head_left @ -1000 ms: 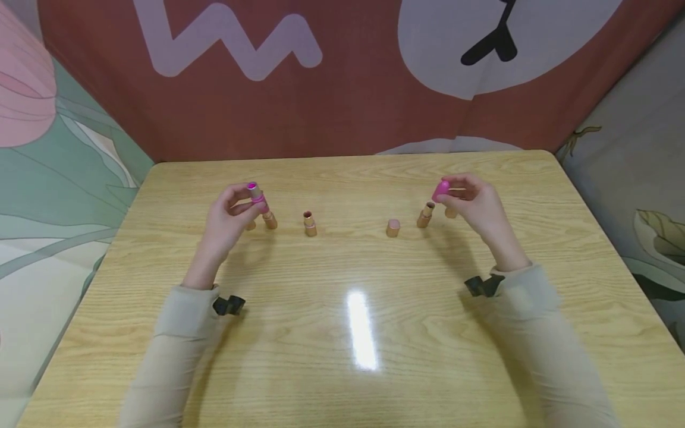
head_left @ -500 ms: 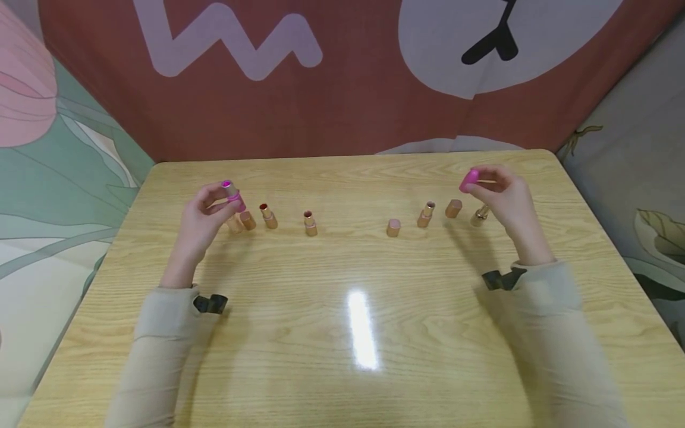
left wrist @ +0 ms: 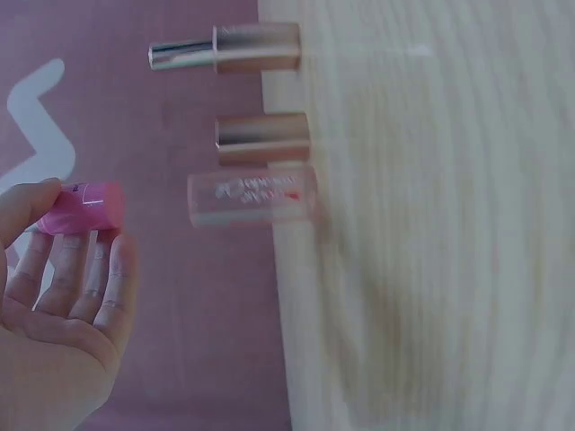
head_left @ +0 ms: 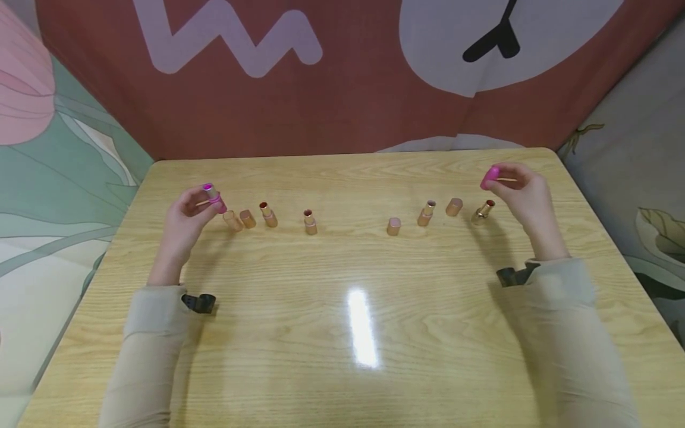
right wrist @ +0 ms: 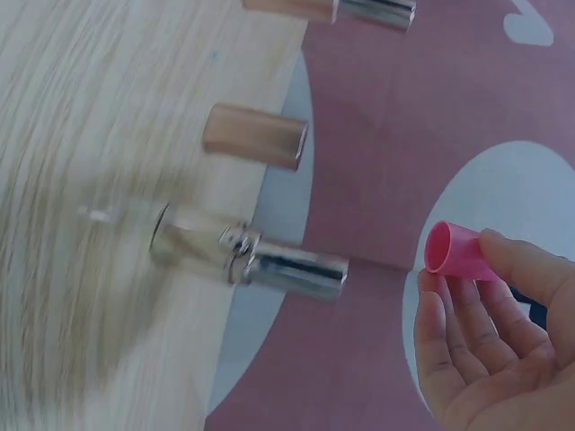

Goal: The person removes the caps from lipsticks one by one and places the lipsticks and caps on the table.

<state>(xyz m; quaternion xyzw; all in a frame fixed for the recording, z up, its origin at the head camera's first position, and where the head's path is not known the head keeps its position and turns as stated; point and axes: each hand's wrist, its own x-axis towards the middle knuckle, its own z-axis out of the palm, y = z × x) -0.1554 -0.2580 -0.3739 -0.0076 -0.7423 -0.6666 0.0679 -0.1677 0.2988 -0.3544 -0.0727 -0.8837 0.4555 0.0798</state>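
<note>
My left hand (head_left: 186,219) pinches an uncapped pink lipstick (head_left: 216,200) by its base, silver collar pointing up, above the table's left part. In the left wrist view, thumb and fingers hold its pink base (left wrist: 94,206). To the right of this hand stand a clear cap (head_left: 232,221), a rose-gold cap (head_left: 248,219) and an open rose-gold lipstick (head_left: 269,216). My right hand (head_left: 523,191) pinches a pink lipstick cap (head_left: 490,177) in the air; the right wrist view shows its hollow end. Just left of that hand stands an open lipstick with a clear base (head_left: 483,212).
Along the same row on the wooden table (head_left: 299,309) stand another open lipstick (head_left: 310,223), a short rose-gold cap (head_left: 393,226), an open gold lipstick (head_left: 426,214) and another cap (head_left: 453,207). A red printed cloth (head_left: 353,101) hangs behind the table's back edge.
Both hands have moved outward, the left one leftward with the pink lipstick, the right one rightward with the pink cap. The clear cap and the clear-based lipstick have come into sight.
</note>
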